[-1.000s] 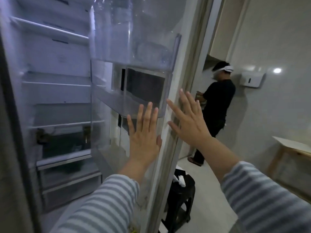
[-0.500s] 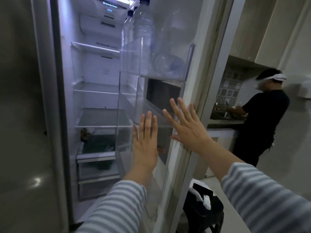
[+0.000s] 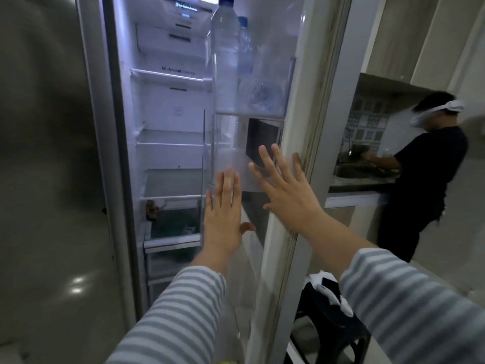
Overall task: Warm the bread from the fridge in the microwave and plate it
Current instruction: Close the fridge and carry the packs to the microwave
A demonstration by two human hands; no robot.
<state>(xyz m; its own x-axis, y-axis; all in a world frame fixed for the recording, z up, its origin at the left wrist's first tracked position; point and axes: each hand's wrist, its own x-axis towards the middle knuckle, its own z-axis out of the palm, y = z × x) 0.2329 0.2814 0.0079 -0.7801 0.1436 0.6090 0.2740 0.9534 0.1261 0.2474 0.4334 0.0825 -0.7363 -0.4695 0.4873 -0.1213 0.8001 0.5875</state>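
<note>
Bread: not identifiable in the lit fridge (image 3: 168,143); a small brownish item (image 3: 152,210) sits at the left of a lower shelf, too dim to name. Fridge door (image 3: 288,127) stands ajar. Left hand (image 3: 223,216) lies flat on the door's inner bins, fingers straight, grip wide, holding nothing. Right hand (image 3: 286,190) is spread flat against the door edge, likewise wide. Two clear water bottles (image 3: 225,56) stand in the upper door bin. Interior writing is blurred, unreadable. Beyond, a person in black (image 3: 430,174) stands at a sink; a black stool (image 3: 328,324) is beside the door.
</note>
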